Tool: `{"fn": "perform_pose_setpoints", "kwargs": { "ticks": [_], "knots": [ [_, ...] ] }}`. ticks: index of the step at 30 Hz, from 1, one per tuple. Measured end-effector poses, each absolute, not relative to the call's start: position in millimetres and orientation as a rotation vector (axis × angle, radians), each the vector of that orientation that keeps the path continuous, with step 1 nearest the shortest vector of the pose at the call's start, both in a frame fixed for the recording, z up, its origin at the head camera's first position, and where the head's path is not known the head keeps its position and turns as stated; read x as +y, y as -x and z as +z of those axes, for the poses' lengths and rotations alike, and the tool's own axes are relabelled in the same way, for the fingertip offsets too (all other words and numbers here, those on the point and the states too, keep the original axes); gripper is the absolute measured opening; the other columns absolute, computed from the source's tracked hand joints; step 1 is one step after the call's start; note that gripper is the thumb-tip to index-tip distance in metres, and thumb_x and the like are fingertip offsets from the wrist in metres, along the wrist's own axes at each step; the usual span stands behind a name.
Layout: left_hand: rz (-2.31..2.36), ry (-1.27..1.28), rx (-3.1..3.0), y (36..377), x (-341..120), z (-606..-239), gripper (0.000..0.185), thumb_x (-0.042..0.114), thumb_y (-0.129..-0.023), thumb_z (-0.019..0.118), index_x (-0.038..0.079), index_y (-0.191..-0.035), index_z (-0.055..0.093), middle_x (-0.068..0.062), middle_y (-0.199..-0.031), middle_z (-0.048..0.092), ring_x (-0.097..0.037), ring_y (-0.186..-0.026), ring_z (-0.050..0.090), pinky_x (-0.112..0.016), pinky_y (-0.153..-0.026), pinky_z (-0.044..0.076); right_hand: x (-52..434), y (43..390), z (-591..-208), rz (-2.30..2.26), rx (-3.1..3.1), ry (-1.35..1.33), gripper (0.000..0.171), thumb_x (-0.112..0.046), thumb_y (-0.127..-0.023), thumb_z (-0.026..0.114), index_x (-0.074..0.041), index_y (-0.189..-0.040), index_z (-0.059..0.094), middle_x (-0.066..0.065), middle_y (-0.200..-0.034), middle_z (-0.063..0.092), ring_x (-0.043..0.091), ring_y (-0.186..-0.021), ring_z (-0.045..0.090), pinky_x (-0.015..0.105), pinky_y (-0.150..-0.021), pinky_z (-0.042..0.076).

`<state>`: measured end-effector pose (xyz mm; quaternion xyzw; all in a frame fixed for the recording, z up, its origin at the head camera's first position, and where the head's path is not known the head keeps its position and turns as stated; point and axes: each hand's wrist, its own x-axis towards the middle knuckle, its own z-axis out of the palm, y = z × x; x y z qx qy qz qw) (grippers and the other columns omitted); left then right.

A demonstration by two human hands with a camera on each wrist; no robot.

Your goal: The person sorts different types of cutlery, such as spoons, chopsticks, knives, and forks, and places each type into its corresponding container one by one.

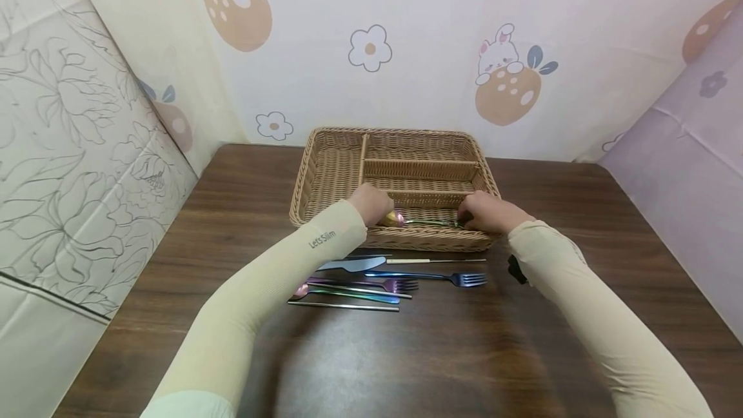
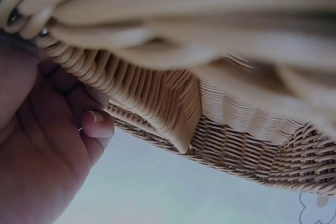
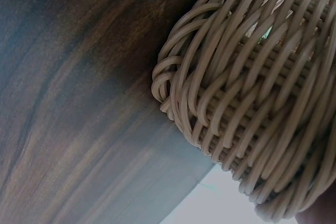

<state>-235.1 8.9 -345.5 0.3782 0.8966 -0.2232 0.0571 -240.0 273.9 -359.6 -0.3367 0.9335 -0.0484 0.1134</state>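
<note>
A wicker basket [image 1: 333, 176] stands at the back of the table, and both hands reach into its front compartment. Spoons with gold and pink bowls [image 1: 396, 218] lie there, with a greenish handle stretching rightward. My left hand [image 1: 371, 204] curls its fingers at the bowl end and holds the spoons there. The left wrist view shows that hand [image 2: 47, 140] bent under the wicker rim, its thumb and forefinger tips hidden. At the handle end my right hand [image 1: 493, 211] pinches with bent fingers. The right wrist view shows mostly the basket's woven corner [image 3: 236, 93].
In front of the basket lie a blue knife [image 1: 354, 264], a blue fork [image 1: 464, 279], a purple fork [image 1: 400, 285], a thin cream-handled piece [image 1: 409, 261], a pink-bowled spoon [image 1: 302, 290] and a silver stick [image 1: 342, 306]. A patterned curtain [image 1: 371, 95] hangs behind the table.
</note>
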Motion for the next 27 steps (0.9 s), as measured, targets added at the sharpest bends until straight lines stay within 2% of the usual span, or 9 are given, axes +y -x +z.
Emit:
{"fn": "perform_pose_setpoints", "kwargs": {
  "ticks": [4,11,18,21,27],
  "knots": [
    [-0.694,-1.147,2.725,231.4,9.0,-341.4,0.021,0.017,-0.09,0.066,0.017,-0.111,0.068,0.003,-0.101,0.069,-0.013,-0.088,0.064,-0.031,-0.081,0.052,272.8,239.0,-357.9,-0.139,2.738,0.972,0.015,0.003,-0.077,0.074,0.001,-0.092,0.072,0.01,-0.086,0.068,0.026,-0.08,0.065,0.042,-0.072,0.054],
    [-0.683,-1.234,2.782,223.1,4.5,-330.4,0.015,0.013,-0.092,0.063,0.017,-0.105,0.07,0.005,-0.093,0.069,-0.009,-0.074,0.061,-0.026,-0.074,0.051,270.7,235.0,-351.7,-0.153,2.767,0.924,0.016,0.004,-0.079,0.071,0.002,-0.094,0.071,0.012,-0.088,0.069,0.027,-0.081,0.066,0.044,-0.072,0.054],
    [-0.527,-1.325,2.86,206.8,-18.2,-314.7,0.013,0.014,-0.085,0.07,0.017,-0.097,0.072,0.005,-0.091,0.07,-0.011,-0.08,0.064,-0.026,-0.073,0.048,267.8,229.3,-340.8,-0.174,2.825,1.016,0.014,0.008,-0.08,0.066,0.005,-0.093,0.071,0.017,-0.088,0.069,0.026,-0.075,0.066,0.042,-0.068,0.055],
    [-0.457,-1.364,2.903,198.0,-32.3,-309.3,0.011,0.011,-0.083,0.072,0.016,-0.093,0.073,0.003,-0.087,0.07,-0.012,-0.076,0.064,-0.027,-0.07,0.046,266.9,226.7,-337.0,-0.174,2.844,1.051,0.013,0.007,-0.081,0.066,0.005,-0.092,0.071,0.017,-0.086,0.069,0.022,-0.07,0.064,0.041,-0.065,0.055],
    [-0.397,-1.444,2.978,182.3,-55.7,-303.4,0.006,0.009,-0.082,0.073,0.013,-0.085,0.071,0.002,-0.078,0.07,-0.012,-0.066,0.06,-0.027,-0.063,0.042,265.0,218.7,-329.5,-0.144,2.905,1.097,0.013,0.006,-0.08,0.066,0.002,-0.092,0.071,0.013,-0.089,0.068,0.026,-0.08,0.065,0.043,-0.072,0.054]
  ]
}}
